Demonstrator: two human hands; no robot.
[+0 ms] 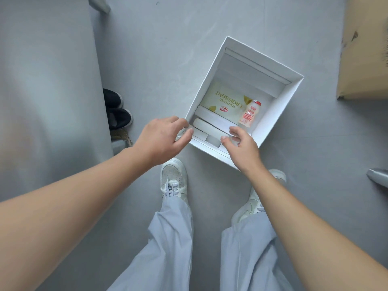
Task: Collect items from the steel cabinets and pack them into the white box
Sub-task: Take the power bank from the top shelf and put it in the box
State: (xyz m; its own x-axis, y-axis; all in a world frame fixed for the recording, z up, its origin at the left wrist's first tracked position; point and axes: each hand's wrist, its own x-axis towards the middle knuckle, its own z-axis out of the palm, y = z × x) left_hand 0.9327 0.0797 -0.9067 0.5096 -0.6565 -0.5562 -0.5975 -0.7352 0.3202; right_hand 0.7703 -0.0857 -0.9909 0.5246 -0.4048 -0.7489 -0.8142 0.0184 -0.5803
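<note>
White shoes (173, 177) stand on a grey floor (157, 59). Just beyond them, the left hand (161, 137) and right hand (241, 148) hover at the box's (279, 106) near edge, fingers loosely curved and holding nothing. In the box lie a croissant pack (226, 95) and a bottle (251, 114), so packing seems partly done. A steel cabinet (46, 80) stands left of the box, cardboard (365, 49) far right.

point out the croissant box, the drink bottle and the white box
croissant box (222, 95), head view, printed top face
drink bottle (249, 115), head view, pink label
white box (276, 110), head view, right inner wall
</note>
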